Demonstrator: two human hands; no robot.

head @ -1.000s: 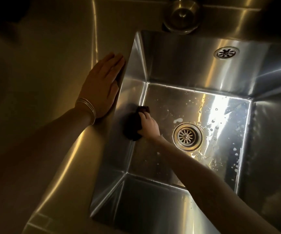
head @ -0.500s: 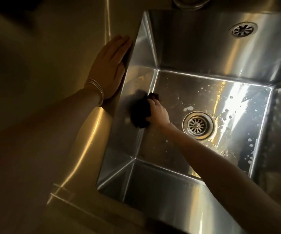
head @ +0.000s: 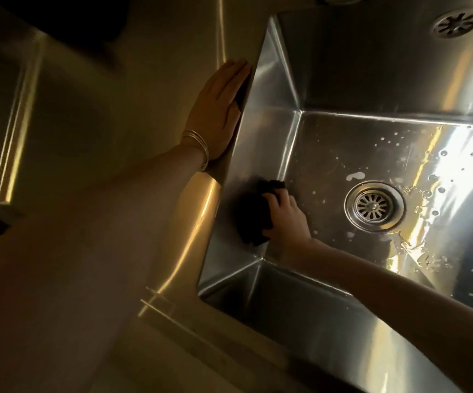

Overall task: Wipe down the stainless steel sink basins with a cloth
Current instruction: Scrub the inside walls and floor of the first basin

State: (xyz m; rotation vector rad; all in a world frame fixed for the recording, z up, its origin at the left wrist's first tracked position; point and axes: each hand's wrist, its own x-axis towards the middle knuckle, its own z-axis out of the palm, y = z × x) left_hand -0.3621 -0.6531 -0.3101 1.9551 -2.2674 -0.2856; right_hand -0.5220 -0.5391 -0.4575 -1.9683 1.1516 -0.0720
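Note:
A deep stainless steel sink basin (head: 275, 129) fills the right of the head view, its floor wet with drops and small foam spots around the round drain strainer (head: 373, 206). My right hand (head: 287, 219) reaches down inside and grips a dark cloth (head: 253, 215), pressing it against the lower part of the basin's left wall near the floor seam. My left hand (head: 218, 109) lies flat with straight fingers on the steel counter at the basin's left rim, bangles on its wrist.
The steel counter (head: 102, 222) spreads to the left, with a raised ridge line along it. An overflow grille (head: 455, 25) sits high on the basin's back wall. A faucet base is just cut off at the top edge. A dark shape lies at the top left.
The view has shifted so the sink sits further right. My right hand with the cloth has slid along the left wall toward the near corner. My left hand stays flat on the rim.

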